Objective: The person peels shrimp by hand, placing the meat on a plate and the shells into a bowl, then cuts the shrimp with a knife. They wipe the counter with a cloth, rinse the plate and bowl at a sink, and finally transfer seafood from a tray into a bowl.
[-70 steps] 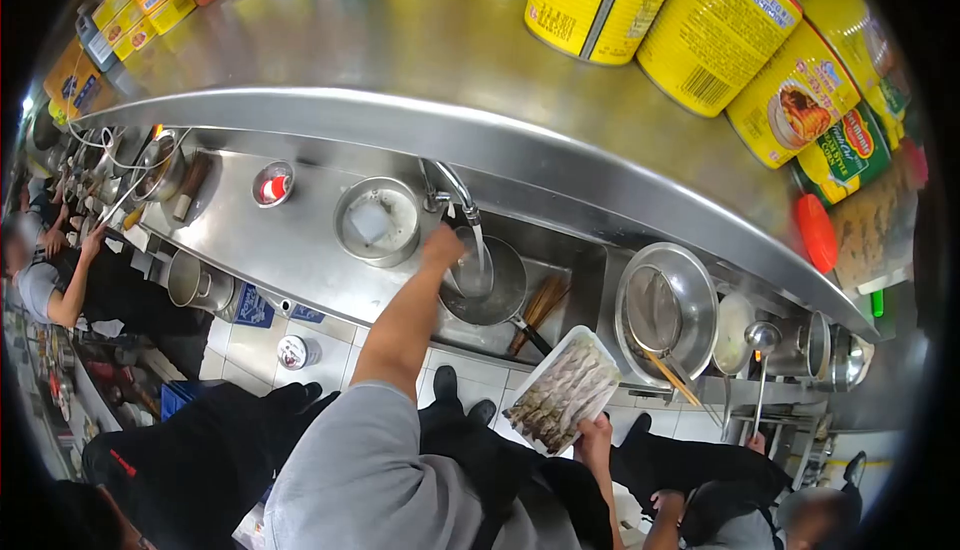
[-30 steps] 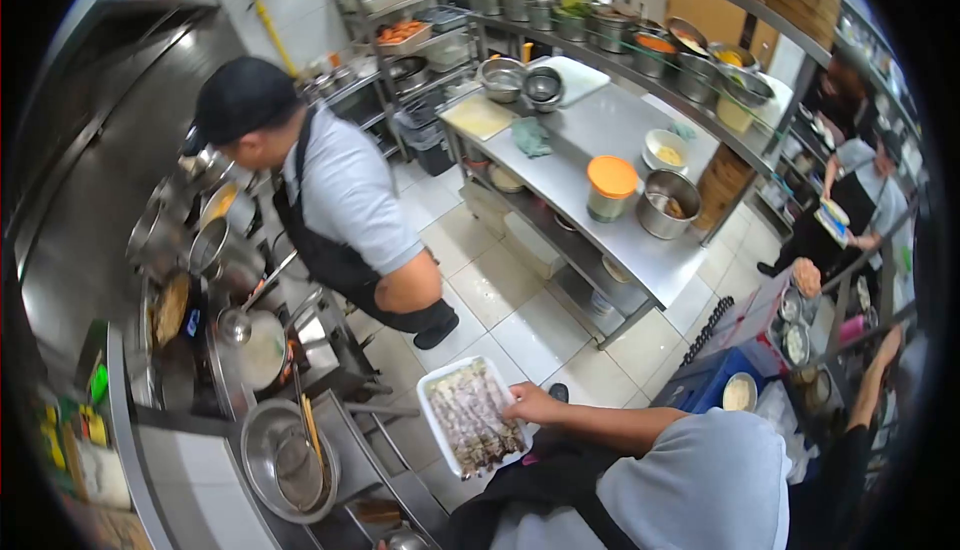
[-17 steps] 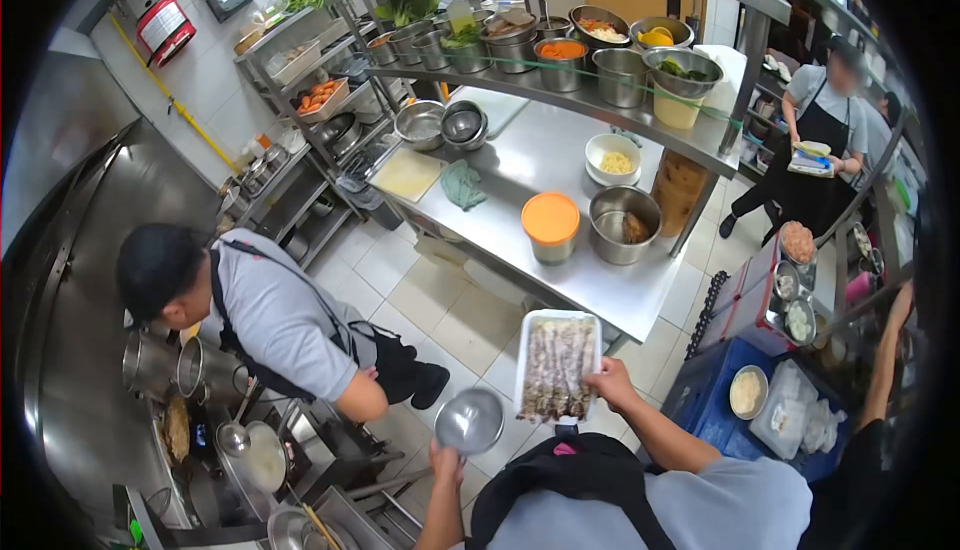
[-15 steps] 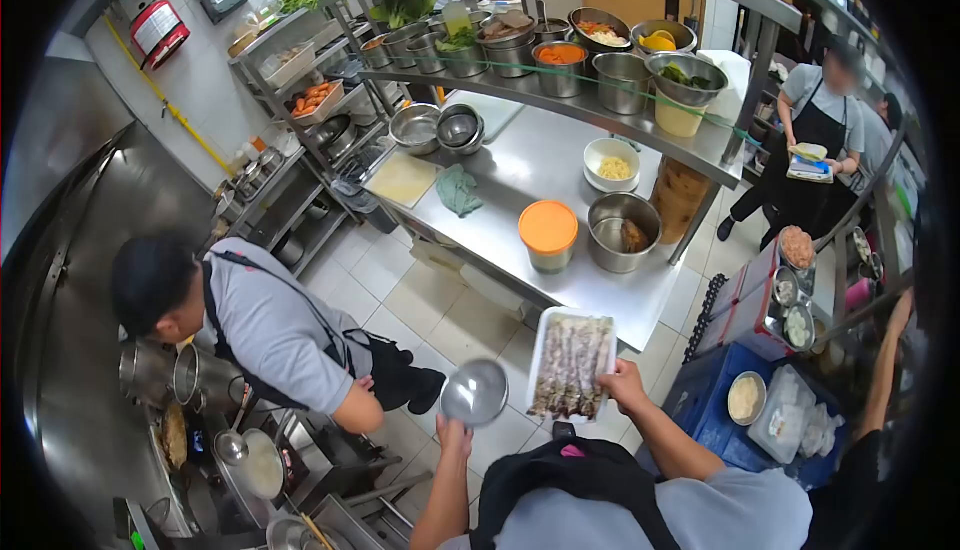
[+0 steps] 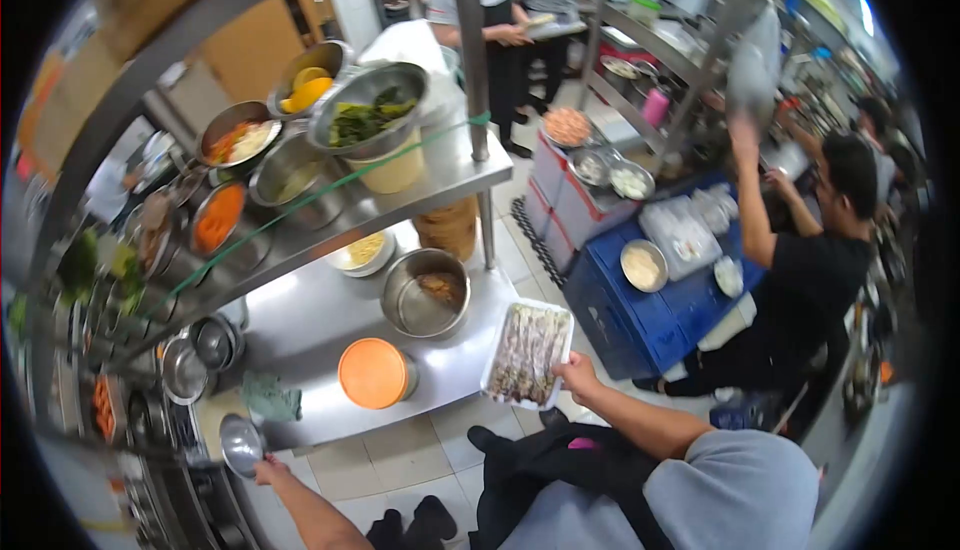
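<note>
My left hand (image 5: pixel 268 469) grips the rim of a small metal bowl (image 5: pixel 241 446) at the lower left, beside the counter's front edge. My right hand (image 5: pixel 577 374) holds the right side of a white tray (image 5: pixel 527 354) filled with long, greyish pieces of food, just off the counter's right corner. On the steel counter (image 5: pixel 300 300) stand an orange-lidded tub (image 5: pixel 373 373), a large metal pot (image 5: pixel 424 293) with a brown item inside, a white bowl of yellow food (image 5: pixel 362 252) and a green cloth (image 5: pixel 271 397).
A steel shelf (image 5: pixel 400 195) with bowls of vegetables overhangs the counter. To the right are blue containers (image 5: pixel 630 300) bearing a bowl (image 5: pixel 644 266) and plastic tubs. A person in black (image 5: pixel 815 270) stands beyond them; two people stand at the back.
The view has swung to the right. My left hand and the metal bowl are now farther from the tray, out to the left. The person at the stove is out of view.
</note>
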Available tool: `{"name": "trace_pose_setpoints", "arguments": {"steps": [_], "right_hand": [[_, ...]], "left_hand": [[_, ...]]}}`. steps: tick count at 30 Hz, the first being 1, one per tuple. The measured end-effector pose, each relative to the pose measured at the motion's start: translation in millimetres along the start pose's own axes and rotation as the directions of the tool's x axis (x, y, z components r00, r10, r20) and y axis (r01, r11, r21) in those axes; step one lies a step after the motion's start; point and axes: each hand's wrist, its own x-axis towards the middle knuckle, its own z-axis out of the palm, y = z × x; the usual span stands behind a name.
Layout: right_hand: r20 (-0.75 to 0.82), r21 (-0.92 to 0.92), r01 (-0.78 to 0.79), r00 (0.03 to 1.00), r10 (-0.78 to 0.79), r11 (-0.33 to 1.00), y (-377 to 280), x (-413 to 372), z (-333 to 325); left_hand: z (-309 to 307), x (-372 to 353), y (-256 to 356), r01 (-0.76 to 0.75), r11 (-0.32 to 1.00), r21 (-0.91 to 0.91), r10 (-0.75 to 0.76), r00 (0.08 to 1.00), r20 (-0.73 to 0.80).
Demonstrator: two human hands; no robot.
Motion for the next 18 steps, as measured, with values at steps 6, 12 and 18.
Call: {"name": "trace_pose_setpoints", "arguments": {"steps": [6,12,18], "right_hand": [[-0.030,0.310,-0.005,0.999,0.015,0.951,35.3,-2.5,47.6],[0.090,0.463,-0.014,0.996,-0.031,0.886,25.8,-10.2,75.0],[0.317,0.385,-0.140,0.948,0.011,0.912,26.4,3.3,50.9]], "left_hand": [[71.2,93.6,-7.6,0.017,0.986,0.164,-0.031,0.996,0.084],[59.5,68.0,-16.7,-0.045,0.969,0.242,0.003,0.985,0.172],[-14.6,7.5,-45.1,-0.061,0.943,0.327,-0.045,0.951,0.307]]}}
